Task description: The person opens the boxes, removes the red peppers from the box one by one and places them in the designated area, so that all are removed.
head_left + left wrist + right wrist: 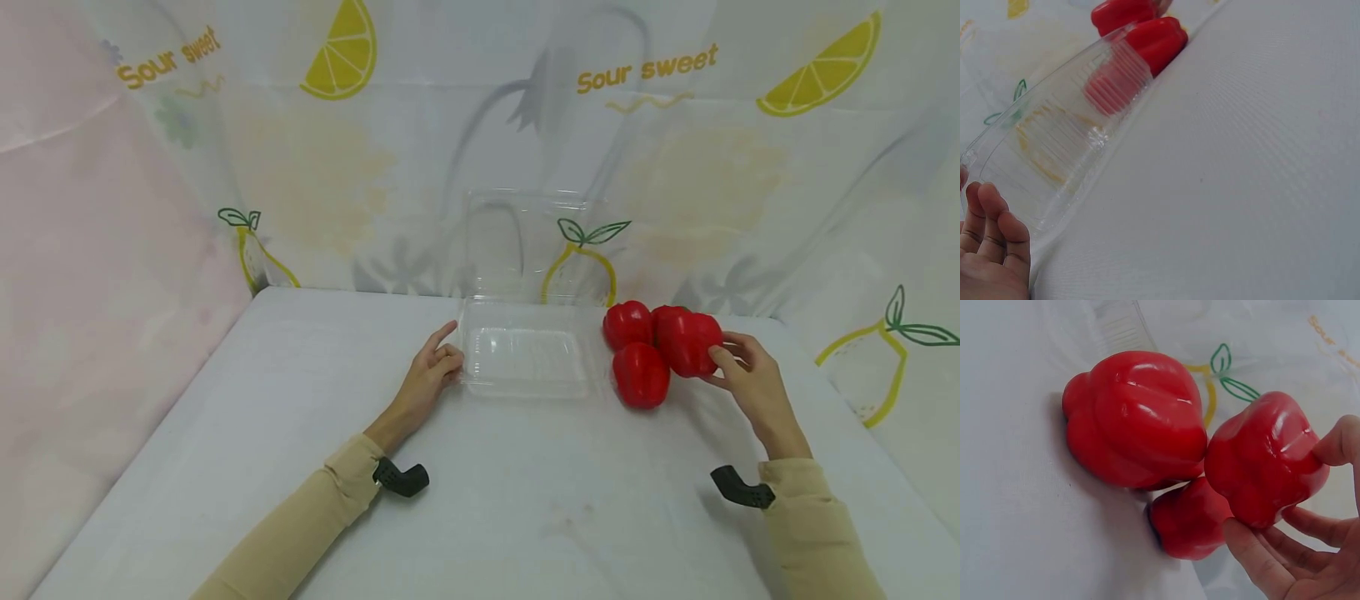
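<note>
In the head view, a clear plastic clamshell box [528, 354] lies on the table, its lid [495, 242] raised at the back. My left hand [429, 375] rests against the box's left edge, its fingers loosely bent; the thumb's place cannot be told. In the right wrist view, my right hand [1319, 562] grips a red bell pepper [1266, 459] between thumb and fingers, lifted above the table. Next to the box's right side stand other red bell peppers, one in front [641, 375], one behind it [627, 325], and one partly hidden by the held pepper.
A white cloth covers the table [495, 500]. Behind it hangs a printed curtain [420, 167] with lemon drawings, close to the raised lid. Black wrist devices [401, 477] show at both sleeves.
</note>
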Demonstrator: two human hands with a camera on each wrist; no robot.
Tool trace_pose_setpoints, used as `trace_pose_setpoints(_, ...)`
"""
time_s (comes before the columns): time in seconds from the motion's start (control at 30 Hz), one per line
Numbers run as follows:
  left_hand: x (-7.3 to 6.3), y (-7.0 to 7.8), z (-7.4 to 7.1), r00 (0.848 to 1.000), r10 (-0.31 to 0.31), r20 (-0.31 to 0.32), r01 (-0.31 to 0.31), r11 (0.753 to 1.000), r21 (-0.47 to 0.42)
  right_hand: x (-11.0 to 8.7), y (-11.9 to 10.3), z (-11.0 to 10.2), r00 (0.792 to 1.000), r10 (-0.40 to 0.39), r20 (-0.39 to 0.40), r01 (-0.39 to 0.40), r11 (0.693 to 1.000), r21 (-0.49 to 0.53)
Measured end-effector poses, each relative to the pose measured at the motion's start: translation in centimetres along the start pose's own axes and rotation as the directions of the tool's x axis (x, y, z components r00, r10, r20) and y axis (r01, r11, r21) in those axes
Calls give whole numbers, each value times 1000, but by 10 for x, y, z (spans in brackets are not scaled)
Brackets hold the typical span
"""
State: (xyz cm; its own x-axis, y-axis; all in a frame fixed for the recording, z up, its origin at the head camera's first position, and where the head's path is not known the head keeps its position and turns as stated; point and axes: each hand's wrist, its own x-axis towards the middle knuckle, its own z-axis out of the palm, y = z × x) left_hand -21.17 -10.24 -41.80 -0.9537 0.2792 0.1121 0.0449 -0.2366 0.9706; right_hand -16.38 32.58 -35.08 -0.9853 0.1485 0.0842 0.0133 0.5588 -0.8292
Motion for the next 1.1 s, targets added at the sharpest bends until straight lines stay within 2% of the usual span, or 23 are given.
trace_pose_setpoints(0.23, 1, 0, 0, 1000, -7, -6, 7, 1000, 10, -3, 3, -3, 1000, -20, 7, 20, 1000, 1)
trace_pose_setpoints(0.67, 1, -1, -2, 1000, -6, -9, 6, 1000, 8, -6, 15, -10, 991, 89, 104, -84, 995, -51)
trace_pose_setpoints(0.9, 0, 0, -2, 1000, -7, -14, 7, 1000, 4, -6, 21, -13, 979, 127, 160, -128, 992, -6)
trace_pose_setpoints(1.1, 0, 0, -1, 1000, -10, -9, 10, 1000, 8, -7, 25, -15, 969, 137, 208, -137, 990, -14)
